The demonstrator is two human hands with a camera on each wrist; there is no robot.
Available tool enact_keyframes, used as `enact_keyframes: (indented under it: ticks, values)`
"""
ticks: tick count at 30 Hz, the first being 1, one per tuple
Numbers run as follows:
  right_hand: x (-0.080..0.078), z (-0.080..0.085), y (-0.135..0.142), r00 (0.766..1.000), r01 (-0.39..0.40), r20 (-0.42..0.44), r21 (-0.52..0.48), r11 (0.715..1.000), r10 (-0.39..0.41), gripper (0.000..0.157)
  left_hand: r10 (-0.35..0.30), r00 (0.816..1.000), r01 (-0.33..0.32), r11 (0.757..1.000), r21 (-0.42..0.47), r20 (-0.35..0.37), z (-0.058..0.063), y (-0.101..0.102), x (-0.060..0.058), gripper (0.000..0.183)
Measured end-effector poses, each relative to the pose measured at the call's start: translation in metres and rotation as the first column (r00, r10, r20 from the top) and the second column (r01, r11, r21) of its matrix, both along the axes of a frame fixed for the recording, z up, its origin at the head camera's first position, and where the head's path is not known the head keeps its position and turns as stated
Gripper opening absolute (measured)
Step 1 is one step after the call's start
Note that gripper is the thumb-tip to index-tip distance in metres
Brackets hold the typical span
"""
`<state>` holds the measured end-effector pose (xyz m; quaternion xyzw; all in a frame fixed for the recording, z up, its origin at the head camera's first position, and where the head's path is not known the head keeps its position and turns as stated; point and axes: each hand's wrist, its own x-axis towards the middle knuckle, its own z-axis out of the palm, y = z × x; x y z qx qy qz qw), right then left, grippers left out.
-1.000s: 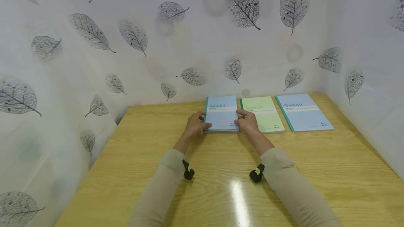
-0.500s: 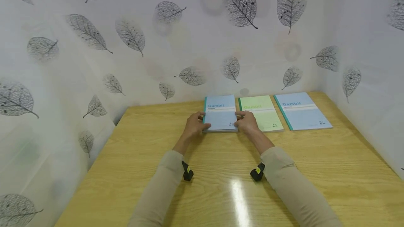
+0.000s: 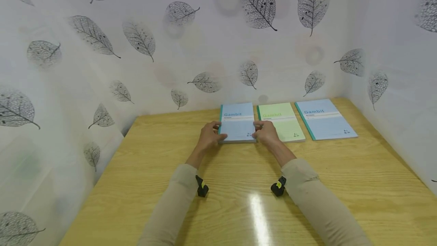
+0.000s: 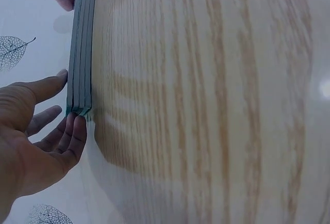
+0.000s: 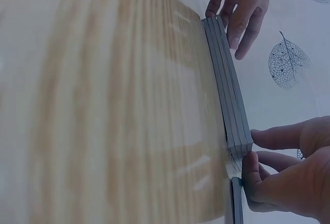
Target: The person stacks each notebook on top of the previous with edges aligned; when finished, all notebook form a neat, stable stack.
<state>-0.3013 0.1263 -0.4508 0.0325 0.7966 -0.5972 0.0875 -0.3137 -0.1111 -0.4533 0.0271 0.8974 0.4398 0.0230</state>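
Several notebooks lie in a neat stack, topped by a blue "Gambit" notebook with a green spine, at the back of the table. My left hand grips the stack's spine side near its front corner, thumb at the top cover's edge. Opposite it, my right hand holds the other side, its thumb near the front right corner. In the left wrist view, the page edges of the stack line up closely, with fingertips curled at the corner. The right wrist view shows thumb and fingers around the stack's other corner.
Just right of the stack lies a green notebook, partly behind my right hand. Farther right is another blue notebook, flat on the wooden table. A white leaf-print curtain hangs along the table's back and sides.
Both hands keep their grip on the stack and hardly move. The stack's front edge looks slightly more even than before. The head view has drifted a little, so everything sits slightly farther left.
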Motion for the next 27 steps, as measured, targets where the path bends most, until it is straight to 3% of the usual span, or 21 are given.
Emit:
enact_keyframes:
  ticks: [9,17,27]
  values:
    - [-0.001,-0.001,0.005,1.0,0.007,-0.019,-0.038,0.999,-0.008,0.061,-0.007,1.0,0.007,1.0,0.001,-0.02,0.002,0.006,0.001,0.057]
    - [-0.002,-0.002,0.013,0.999,0.006,-0.035,-0.096,0.995,-0.01,0.06,0.011,0.998,-0.012,1.0,-0.011,-0.054,0.009,0.023,0.002,0.057]
    - [-0.002,0.0,0.039,0.997,0.025,-0.068,-0.097,0.995,-0.032,0.06,-0.083,0.993,0.089,0.994,0.066,-0.089,0.021,0.063,0.005,0.053]
